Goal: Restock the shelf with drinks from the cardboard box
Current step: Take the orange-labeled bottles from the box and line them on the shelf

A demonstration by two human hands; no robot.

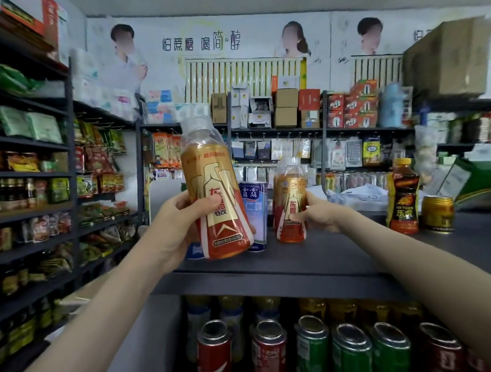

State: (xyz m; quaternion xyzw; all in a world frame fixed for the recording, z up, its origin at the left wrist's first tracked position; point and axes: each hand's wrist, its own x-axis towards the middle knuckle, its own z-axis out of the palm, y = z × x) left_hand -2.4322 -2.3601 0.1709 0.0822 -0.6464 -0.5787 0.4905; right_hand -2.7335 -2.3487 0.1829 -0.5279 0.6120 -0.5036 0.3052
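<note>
My left hand (181, 228) grips a gold-and-red drink bottle (213, 187) with a clear cap, tilted a little and held in the air above the front of the dark top shelf (340, 254). My right hand (318, 213) is closed around a second bottle of the same kind (291, 203), which stands upright on that shelf. A blue-and-white can (255, 213) stands on the shelf between the two bottles, partly hidden by the left one. The cardboard box with the drinks is not in view.
An orange-capped dark bottle (403, 197) and a gold can (437, 212) stand at the shelf's right. Red and green cans (316, 348) fill the shelf below. Snack racks (28, 195) line the left wall. A large cardboard box (449, 56) sits high at right.
</note>
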